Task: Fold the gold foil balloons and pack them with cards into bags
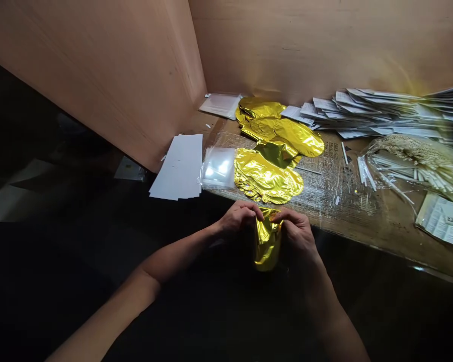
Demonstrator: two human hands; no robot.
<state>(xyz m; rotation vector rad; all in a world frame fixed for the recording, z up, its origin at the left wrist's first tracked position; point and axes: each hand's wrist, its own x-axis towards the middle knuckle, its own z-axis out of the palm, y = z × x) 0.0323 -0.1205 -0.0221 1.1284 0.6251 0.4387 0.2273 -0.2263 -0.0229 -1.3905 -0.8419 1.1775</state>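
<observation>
My left hand [242, 216] and my right hand [296, 226] pinch the top edge of a folded gold foil balloon [268, 246], one at each upper corner. It hangs upright between them, in front of the table edge, with its lower end over the dark area. Just beyond my hands lies a pile of flat gold foil balloons [268, 176] with rounded, seamed edges. More gold foil balloons [283, 129] are heaped behind that pile. Clear plastic sleeves [219, 168] lie left of the near pile, beside a stack of white paper sheets [179, 166].
Overlapping stacks of printed paper [381, 113] line the back right. A clear bag of white straws [426, 161] lies in front of them, with loose straws [366, 173] nearby. Wooden panels [305, 50] close off the back and left. A printed packet [443, 218] sits far right.
</observation>
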